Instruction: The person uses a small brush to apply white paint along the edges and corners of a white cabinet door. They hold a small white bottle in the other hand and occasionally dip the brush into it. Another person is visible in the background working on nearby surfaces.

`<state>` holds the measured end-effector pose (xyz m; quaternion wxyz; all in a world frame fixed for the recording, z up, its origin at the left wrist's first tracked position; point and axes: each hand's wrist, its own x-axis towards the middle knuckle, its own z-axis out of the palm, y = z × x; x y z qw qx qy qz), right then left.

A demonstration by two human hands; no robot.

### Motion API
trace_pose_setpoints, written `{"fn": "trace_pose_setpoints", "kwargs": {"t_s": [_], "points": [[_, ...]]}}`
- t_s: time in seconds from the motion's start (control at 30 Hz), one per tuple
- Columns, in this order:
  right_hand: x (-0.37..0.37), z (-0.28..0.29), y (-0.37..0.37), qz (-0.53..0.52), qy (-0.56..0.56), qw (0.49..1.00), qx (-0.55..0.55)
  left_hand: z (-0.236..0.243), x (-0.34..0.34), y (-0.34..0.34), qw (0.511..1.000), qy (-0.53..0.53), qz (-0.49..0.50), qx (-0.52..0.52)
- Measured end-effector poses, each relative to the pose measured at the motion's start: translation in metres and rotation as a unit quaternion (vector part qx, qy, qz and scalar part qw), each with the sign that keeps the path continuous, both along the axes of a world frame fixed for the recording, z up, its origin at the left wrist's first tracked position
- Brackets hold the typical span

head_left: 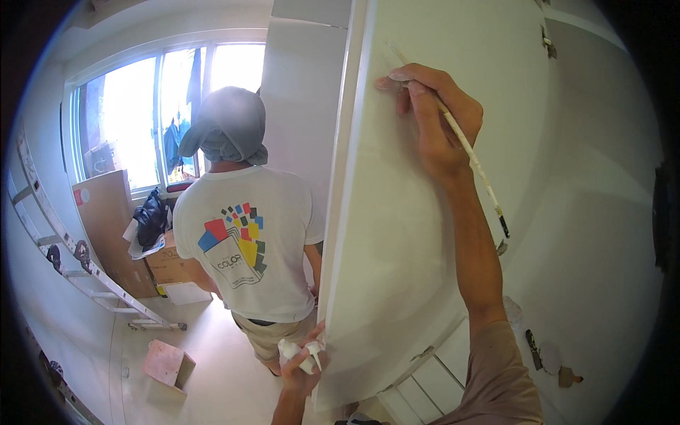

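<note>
My right hand (432, 113) is raised against a white cabinet door (397, 234) and grips a thin, long-handled brush (471, 159), its tip touching the door's upper part. Down at the door's lower edge, my left hand (301, 368) holds a small white tube or bottle (297, 352). The door stands open and fills the middle of the view.
Another person in a white printed t-shirt (244, 241) and grey hat stands just left of the door, back to me. A ladder (85, 269) leans at left. Cardboard boxes (170, 265), a black bag and a bright window (142, 113) lie beyond. A pink block (166, 363) is on the floor.
</note>
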<state>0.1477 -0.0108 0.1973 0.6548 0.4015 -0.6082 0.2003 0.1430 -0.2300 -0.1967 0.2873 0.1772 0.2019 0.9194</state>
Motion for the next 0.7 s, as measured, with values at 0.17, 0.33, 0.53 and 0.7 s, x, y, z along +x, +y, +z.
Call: {"fn": "trace_pose_setpoints", "kwargs": {"t_s": [0.17, 0.33, 0.53, 0.7], "points": [[0.0, 0.013, -0.007, 0.078, 0.056, 0.99, -0.106, 0.032, 0.009, -0.015, 1.0, 0.019, 0.02, -0.006], [0.012, -0.045, -0.017, -0.046, 0.102, 0.98, -0.164, 0.069, 0.027, -0.039, 0.999, 0.01, 0.016, 0.035], [0.045, -0.214, -0.046, -0.03, -0.061, 0.984, -0.165, 0.059, 0.035, -0.081, 0.997, -0.039, 0.047, 0.036], [0.045, -0.305, -0.067, 0.045, -0.204, 0.958, -0.194, 0.028, 0.022, -0.103, 0.991, -0.091, 0.093, 0.016]]}}
